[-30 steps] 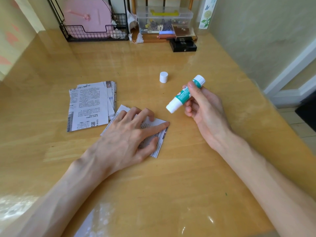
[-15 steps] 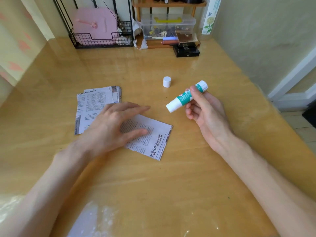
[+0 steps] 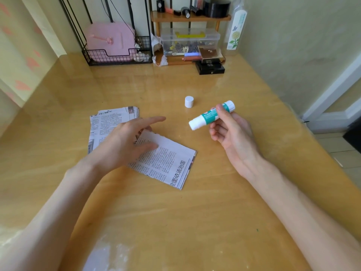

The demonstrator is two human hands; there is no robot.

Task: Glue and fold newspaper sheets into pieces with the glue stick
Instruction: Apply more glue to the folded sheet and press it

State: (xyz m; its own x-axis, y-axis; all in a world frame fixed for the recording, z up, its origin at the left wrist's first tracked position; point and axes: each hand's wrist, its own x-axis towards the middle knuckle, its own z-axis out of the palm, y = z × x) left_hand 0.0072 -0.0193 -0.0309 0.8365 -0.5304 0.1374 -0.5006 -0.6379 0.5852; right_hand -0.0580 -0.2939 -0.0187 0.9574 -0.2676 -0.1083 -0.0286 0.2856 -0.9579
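A folded newspaper piece [image 3: 168,163] lies flat on the wooden table [image 3: 195,212] in the middle. My left hand [image 3: 125,141] hovers over its left edge with fingers straight and spread, holding nothing. Behind that hand lies a stack of folded newspaper pieces [image 3: 109,122]. My right hand [image 3: 230,130] grips an uncapped green and white glue stick [image 3: 211,115], tilted with its open end pointing left and down. The white cap [image 3: 189,102] stands on the table just behind the glue stick.
At the back stand a black wire basket [image 3: 117,55] with a pink item, a clear plastic box [image 3: 190,41] under a small wooden shelf, black boxes [image 3: 210,68] and a tall bottle [image 3: 236,26]. The wall runs along the right.
My left hand has lifted off the folded piece and slid left, uncovering it. The right hand still holds the glue stick in about the same place. The view has tilted up.
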